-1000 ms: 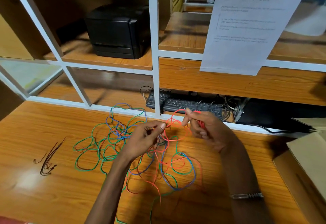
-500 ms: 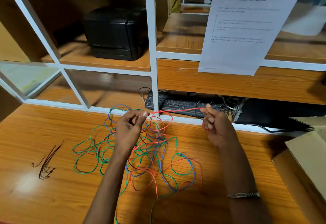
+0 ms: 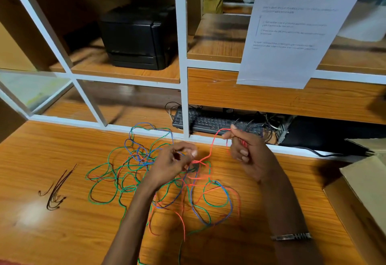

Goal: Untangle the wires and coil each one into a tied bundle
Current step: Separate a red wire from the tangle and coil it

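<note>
- The tangle (image 3: 158, 181) of green, blue and red wires is spread loose on the counter (image 3: 62, 233), just in front of the white frame (image 3: 184, 97); nothing is coiled or tied yet, so the job is judged to be at an early stage.
- The red wire (image 3: 211, 150) is pinched in the right hand (image 3: 246, 154) and lifted up and away from the heap, apparently so its path can be read against the other colours.
- A short red stretch is seen clamped between the curled right fingers (image 3: 243, 153), seemingly kept there as the start of a coil.
- The tangle's middle is held by the left hand (image 3: 177, 162), fingertips closed on strands where the red wire dives in; the knot is probably being steadied so that the pull does not drag the whole heap.
- Which strand is caught under the left fingertips cannot be told.
- Dark ties (image 3: 56, 189) are laid well apart to the left, likely kept for binding.
- A box (image 3: 365, 191) is parked at the right edge.
</note>
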Demonstrator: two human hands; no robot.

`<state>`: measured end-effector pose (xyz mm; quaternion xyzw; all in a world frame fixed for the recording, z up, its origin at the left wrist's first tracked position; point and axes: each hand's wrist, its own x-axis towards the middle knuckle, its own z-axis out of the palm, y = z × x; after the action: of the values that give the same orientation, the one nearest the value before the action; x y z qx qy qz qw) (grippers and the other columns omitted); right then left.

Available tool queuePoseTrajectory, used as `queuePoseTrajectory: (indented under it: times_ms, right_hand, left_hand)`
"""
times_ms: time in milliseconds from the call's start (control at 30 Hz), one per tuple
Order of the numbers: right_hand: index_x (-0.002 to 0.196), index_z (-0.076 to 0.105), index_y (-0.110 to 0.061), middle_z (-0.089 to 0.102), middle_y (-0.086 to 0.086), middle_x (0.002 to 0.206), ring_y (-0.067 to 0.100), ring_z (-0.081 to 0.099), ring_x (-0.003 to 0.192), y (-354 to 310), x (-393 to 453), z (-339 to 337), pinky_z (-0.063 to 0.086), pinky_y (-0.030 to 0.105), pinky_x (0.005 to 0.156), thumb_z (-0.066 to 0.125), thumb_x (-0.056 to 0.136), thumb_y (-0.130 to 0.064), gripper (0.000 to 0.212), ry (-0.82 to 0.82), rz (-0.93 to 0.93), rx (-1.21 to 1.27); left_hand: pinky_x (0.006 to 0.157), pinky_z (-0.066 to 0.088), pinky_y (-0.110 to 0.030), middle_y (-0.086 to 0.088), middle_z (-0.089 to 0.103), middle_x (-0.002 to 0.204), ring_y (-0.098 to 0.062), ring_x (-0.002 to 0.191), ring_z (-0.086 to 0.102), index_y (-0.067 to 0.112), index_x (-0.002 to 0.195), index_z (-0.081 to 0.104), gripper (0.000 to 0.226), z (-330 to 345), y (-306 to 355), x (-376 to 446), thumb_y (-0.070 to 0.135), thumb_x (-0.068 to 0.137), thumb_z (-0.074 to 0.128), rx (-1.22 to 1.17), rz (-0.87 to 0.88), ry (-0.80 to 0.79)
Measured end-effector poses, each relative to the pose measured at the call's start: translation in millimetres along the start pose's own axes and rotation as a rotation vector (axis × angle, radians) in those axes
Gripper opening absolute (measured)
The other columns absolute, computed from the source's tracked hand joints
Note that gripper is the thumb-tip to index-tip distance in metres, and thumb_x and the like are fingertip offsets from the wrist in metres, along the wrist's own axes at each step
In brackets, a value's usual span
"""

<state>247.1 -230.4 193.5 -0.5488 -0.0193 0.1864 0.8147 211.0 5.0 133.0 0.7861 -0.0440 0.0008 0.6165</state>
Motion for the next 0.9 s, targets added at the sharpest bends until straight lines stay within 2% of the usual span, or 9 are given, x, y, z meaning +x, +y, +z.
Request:
queuePoseTrajectory:
  times_ms: [167, 333, 433, 500, 633, 733, 767, 833, 900]
  right_hand:
    - [0.095, 0.065, 0.004, 0.034, -0.006, 0.039, 0.003, 0.028, 0.028, -3.7, 2.4, 3.6, 0.02, 0.018, 0.036, 0.045, 0.106, -0.027, 0.038, -0.023, 0.058, 0.268]
    - [0.111, 0.066, 0.006, 0.055, -0.001, 0.051, 0.004, 0.032, 0.039, 0.5, 4.8, 4.8, 0.03, 0.019, 0.047, 0.042, 0.11, -0.031, 0.044, -0.461, 0.026, 0.93]
    - [0.11, 0.061, 0.001, 0.053, 0.0, 0.055, 0.007, 0.036, 0.043, -7.2, 8.7, 4.8, 0.035, 0.022, 0.051, 0.044, 0.11, -0.035, 0.039, -0.386, -0.152, 1.133]
    - [0.114, 0.058, -0.001, 0.058, 0.0, 0.068, 0.007, 0.046, 0.051, -18.5, 12.2, 2.0, 0.042, 0.021, 0.054, 0.044, 0.11, -0.026, 0.028, -0.168, -0.255, 1.138]
    - [0.137, 0.05, 0.001, 0.069, 0.007, 0.124, 0.006, 0.068, 0.101, -23.5, 22.8, -14.2, 0.053, 0.02, 0.087, 0.04, 0.108, -0.013, 0.033, 0.367, -0.449, 0.587]
    - [0.142, 0.048, 0.006, 0.062, 0.013, 0.138, 0.013, 0.062, 0.125, -16.2, 27.9, -22.5, 0.045, 0.032, 0.112, 0.039, 0.103, -0.001, 0.04, 0.625, -0.432, 0.022]
    - [0.14, 0.049, 0.007, 0.062, 0.015, 0.135, 0.019, 0.062, 0.122, -10.1, 29.9, -27.5, 0.045, 0.038, 0.113, 0.038, 0.104, -0.003, 0.039, 0.668, -0.355, -0.07]
    - [0.123, 0.057, 0.014, 0.064, 0.022, 0.111, 0.033, 0.062, 0.099, 3.9, 31.0, -37.7, 0.054, 0.051, 0.093, 0.032, 0.102, -0.001, 0.037, 0.762, -0.274, -0.228]
    - [0.098, 0.067, 0.013, 0.064, 0.025, 0.089, 0.032, 0.06, 0.077, 22.7, 31.4, -46.4, 0.053, 0.042, 0.069, 0.022, 0.088, 0.005, 0.047, 0.694, -0.08, -0.581]
  left_hand:
    - [0.083, 0.054, -0.03, 0.004, 0.08, 0.099, -0.015, 0.089, 0.073, 0.024, 0.101, 0.083, 0.017, -0.6, -9.1, -0.2, 0.029, 0.086, 0.086, 0.129, -0.011, -0.11]
    - [0.07, 0.051, -0.02, 0.007, 0.079, 0.082, 0.0, 0.07, 0.064, 0.012, 0.105, 0.083, 0.015, 2.3, -3.0, 0.1, 0.01, 0.091, 0.078, 0.033, -0.02, -0.035]
    - [0.063, 0.052, -0.019, 0.002, 0.074, 0.077, -0.008, 0.066, 0.066, 0.003, 0.106, 0.078, 0.013, 3.7, -1.5, 0.2, 0.006, 0.096, 0.072, -0.027, -0.07, -0.042]
    - [0.058, 0.055, -0.023, -0.009, 0.072, 0.086, -0.018, 0.069, 0.071, 0.0, 0.105, 0.072, 0.009, 1.9, -0.6, -1.0, 0.006, 0.099, 0.068, -0.074, -0.105, -0.031]
    - [0.047, 0.051, -0.026, -0.018, 0.065, 0.084, -0.02, 0.058, 0.066, 0.002, 0.103, 0.066, 0.004, -5.3, 1.1, -7.0, 0.003, 0.103, 0.061, -0.074, -0.066, -0.009]
    - [0.046, 0.048, -0.026, -0.011, 0.066, 0.078, -0.017, 0.051, 0.057, -0.001, 0.105, 0.062, 0.005, -11.0, 7.0, -9.2, 0.003, 0.105, 0.058, -0.118, 0.041, 0.124]
    - [0.045, 0.046, -0.024, -0.008, 0.067, 0.08, -0.015, 0.049, 0.055, -0.002, 0.105, 0.06, 0.006, -12.9, 8.6, -8.6, 0.003, 0.105, 0.057, -0.139, 0.059, 0.185]
    - [0.044, 0.039, -0.022, 0.003, 0.067, 0.079, -0.01, 0.047, 0.049, 0.002, 0.106, 0.057, 0.004, -18.4, 13.8, -6.4, 0.003, 0.107, 0.053, -0.18, 0.067, 0.295]
    - [0.044, 0.034, -0.022, 0.009, 0.063, 0.075, -0.008, 0.046, 0.044, 0.01, 0.107, 0.054, 0.008, -25.6, 17.4, -3.9, 0.004, 0.109, 0.05, -0.242, 0.058, 0.376]
